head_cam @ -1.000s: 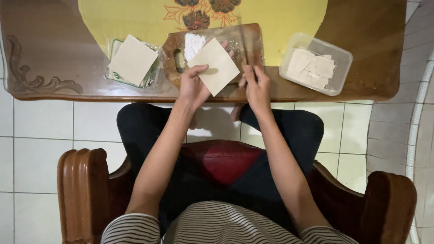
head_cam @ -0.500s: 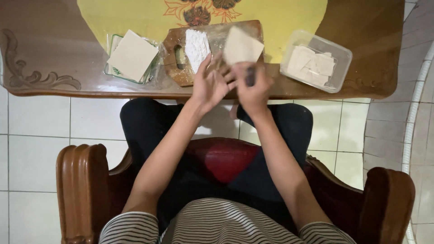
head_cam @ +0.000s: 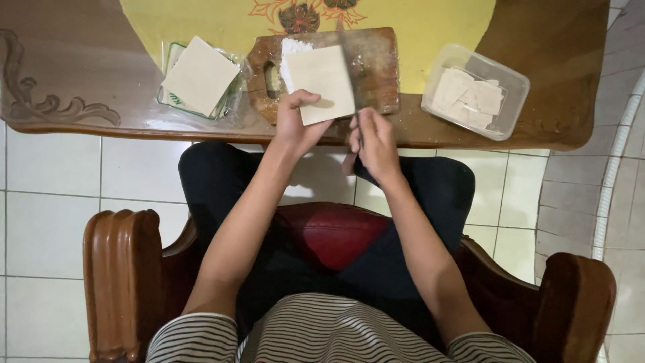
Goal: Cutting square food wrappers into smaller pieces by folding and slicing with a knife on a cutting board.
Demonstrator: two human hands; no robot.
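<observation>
My left hand point(head_cam: 297, 124) pins the near edge of a pale square dough sheet point(head_cam: 324, 79) onto a wooden cutting board point(head_cam: 379, 67) at the table's front edge. A white floury patch point(head_cam: 290, 47) shows under the sheet's far left corner. My right hand point(head_cam: 373, 140) is closed around a knife point(head_cam: 349, 64). The thin blade runs up along the sheet's right edge over the board, and the dark handle end pokes out below the fist.
A stack of square sheets point(head_cam: 200, 75) lies on a clear plastic packet left of the board. A clear plastic tub point(head_cam: 516, 82) with cut pieces stands at the right. Wooden table point(head_cam: 80, 60) with a yellow cloth point(head_cam: 437, 20); I sit in a wooden armchair point(head_cam: 121, 269) over a tiled floor.
The sheet, held up and tilted between both hands before, now lies flat on the board under my left hand. My right hand has drawn back to the table edge with the knife.
</observation>
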